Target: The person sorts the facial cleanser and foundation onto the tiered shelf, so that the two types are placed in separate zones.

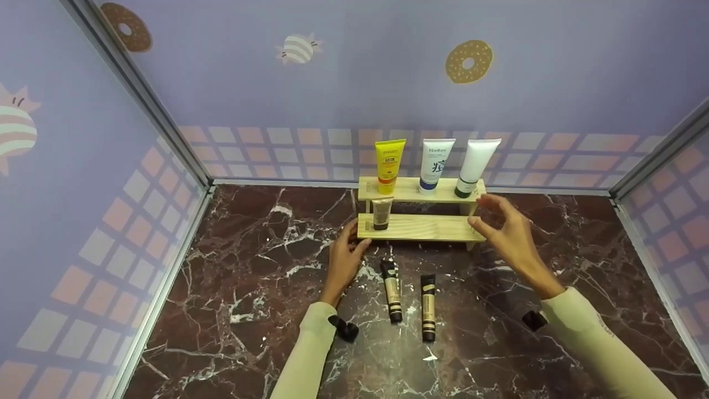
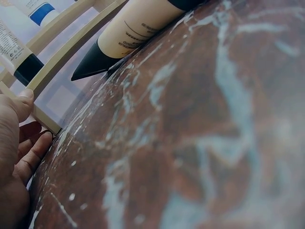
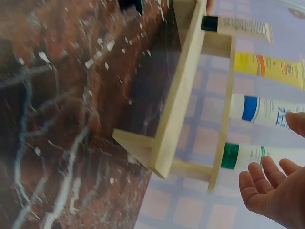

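Note:
A two-step wooden display rack (image 1: 426, 227) stands at the back of the table. My left hand (image 1: 343, 263) holds its lower left end, thumb at the front edge and fingers round the side. Just off the rack's right end is my right hand (image 1: 512, 238), thumb and fingers spread with nothing between them. On the upper step stand a yellow tube (image 1: 390, 166), a white tube with a blue cap (image 1: 436, 166) and a white tube with a green cap (image 1: 477, 166). A small beige tube (image 1: 381, 213) with a dark cap stands at the lower step's left.
Two black-and-beige tubes (image 1: 392, 291) (image 1: 429, 307) lie on the dark marbled table (image 1: 249, 288) in front of the rack. A patterned wall panel (image 1: 310, 100) rises close behind it, and side panels (image 1: 676, 221) enclose the table left and right.

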Tool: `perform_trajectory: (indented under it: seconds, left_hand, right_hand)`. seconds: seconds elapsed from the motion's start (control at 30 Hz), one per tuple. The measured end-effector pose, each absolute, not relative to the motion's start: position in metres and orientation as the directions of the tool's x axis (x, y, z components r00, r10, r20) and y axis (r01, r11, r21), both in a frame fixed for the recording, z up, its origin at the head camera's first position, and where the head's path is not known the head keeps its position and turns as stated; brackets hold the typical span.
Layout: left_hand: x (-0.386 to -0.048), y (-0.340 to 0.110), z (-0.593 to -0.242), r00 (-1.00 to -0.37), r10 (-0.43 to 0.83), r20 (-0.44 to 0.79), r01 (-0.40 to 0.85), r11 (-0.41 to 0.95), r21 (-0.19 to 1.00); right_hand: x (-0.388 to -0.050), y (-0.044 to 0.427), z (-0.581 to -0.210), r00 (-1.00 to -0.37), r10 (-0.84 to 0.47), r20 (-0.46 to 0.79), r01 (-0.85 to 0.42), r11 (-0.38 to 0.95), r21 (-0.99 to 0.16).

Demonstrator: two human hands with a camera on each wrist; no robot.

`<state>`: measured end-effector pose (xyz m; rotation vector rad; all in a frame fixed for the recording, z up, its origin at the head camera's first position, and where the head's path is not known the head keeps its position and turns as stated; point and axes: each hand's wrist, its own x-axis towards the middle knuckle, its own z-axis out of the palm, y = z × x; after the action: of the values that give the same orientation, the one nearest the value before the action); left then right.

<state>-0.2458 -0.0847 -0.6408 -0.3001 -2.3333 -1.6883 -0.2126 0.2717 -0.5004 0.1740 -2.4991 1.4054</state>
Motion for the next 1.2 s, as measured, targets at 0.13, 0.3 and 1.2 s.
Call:
perform_trajectory:
  seconds: [0.13,0.3,1.2]
  left_hand:
    - [-0.246,-0.086,-0.642,-0.944,0.033,0.329,0.321,0.328,0.889]
    - [-0.247,-0.086,-0.647,-0.931,0.026,0.364,0.349,0.358,0.866]
    - [-0.242,-0.087,-0.638,-0.960,0.033,0.277,0.271,0.336,0.902]
  right_hand:
    - [-0.202,0.265,-0.510,-0.964,-0.007,0.268,-0.235,0.502,-0.832]
    - [-0.193,0.260,-0.522,-0.969,-0.051,0.241,-0.237,0.455,-0.858]
    - [-0.157,0.245,-0.573,-0.988,-0.138,0.072,-0.130,0.478,-0.869]
